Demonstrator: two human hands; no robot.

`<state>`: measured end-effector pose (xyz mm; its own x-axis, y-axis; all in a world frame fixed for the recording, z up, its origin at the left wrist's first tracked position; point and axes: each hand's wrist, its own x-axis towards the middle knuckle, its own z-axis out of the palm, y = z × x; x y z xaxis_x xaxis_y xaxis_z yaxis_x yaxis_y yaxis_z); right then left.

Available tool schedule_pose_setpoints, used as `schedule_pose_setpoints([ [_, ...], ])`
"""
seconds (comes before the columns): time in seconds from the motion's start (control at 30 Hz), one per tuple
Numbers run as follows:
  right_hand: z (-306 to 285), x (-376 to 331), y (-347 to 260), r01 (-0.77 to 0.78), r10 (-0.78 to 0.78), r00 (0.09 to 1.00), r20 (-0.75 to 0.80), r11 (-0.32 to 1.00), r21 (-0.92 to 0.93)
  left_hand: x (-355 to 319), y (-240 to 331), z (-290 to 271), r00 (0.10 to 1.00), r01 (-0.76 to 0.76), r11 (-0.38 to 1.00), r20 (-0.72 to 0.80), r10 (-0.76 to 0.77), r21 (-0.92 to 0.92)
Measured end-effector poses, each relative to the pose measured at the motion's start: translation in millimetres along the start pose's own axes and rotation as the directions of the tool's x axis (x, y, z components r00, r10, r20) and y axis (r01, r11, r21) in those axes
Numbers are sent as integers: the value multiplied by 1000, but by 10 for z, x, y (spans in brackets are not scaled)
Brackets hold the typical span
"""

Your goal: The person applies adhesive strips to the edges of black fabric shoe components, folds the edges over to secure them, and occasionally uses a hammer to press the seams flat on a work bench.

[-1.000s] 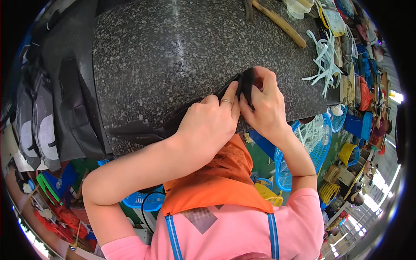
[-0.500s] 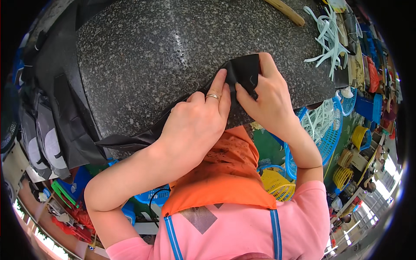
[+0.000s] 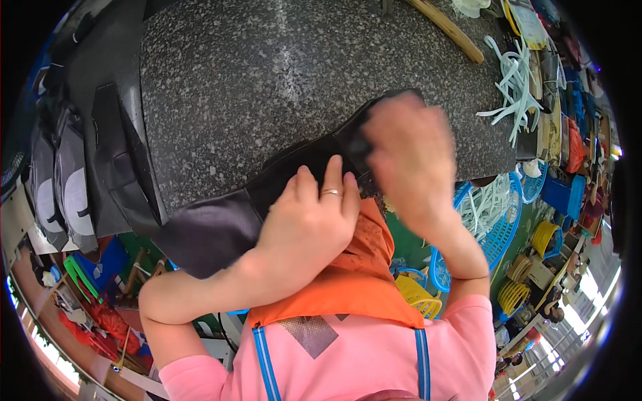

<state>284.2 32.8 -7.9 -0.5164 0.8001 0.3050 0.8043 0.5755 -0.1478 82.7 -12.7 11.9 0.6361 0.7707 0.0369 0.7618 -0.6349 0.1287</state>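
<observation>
A long black strip of sheet material, leather-like [image 3: 215, 230], lies along the near edge of the speckled dark stone slab [image 3: 221, 100]. Its left end hangs over the edge, and a seam crosses it near the middle. My left hand [image 3: 311, 214] rests on the strip with fingers stretched out and a ring on one finger. Over the strip's right end is my right hand [image 3: 411, 157], smeared by motion, so its fingers do not show clearly. Part of the strip is hidden beneath both hands.
A wooden stick [image 3: 451, 33] and a heap of pale strips [image 3: 518, 87] lie at the slab's far right. Below right stands a blue basket [image 3: 505, 234] of similar strips. More black pieces [image 3: 120, 157] lie on the left. A yellow basket [image 3: 418, 297] stands beside my orange apron [image 3: 334, 294].
The strip has turned flatter, showing more of its surface, and its left part now hangs nearer me. My left hand has slid down toward me; my right hand has lifted and swept over the right end.
</observation>
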Motion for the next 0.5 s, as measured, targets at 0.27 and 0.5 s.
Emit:
schedule_pose_setpoints([
  [0.27,-209,407,-49,196,-268,927,263,943,271,-267,-376,-93,906,347,703,30,-421,-620],
  [0.5,134,626,-64,-39,-365,847,387,683,730,-330,-464,1,874,359,352,180,-451,-864],
])
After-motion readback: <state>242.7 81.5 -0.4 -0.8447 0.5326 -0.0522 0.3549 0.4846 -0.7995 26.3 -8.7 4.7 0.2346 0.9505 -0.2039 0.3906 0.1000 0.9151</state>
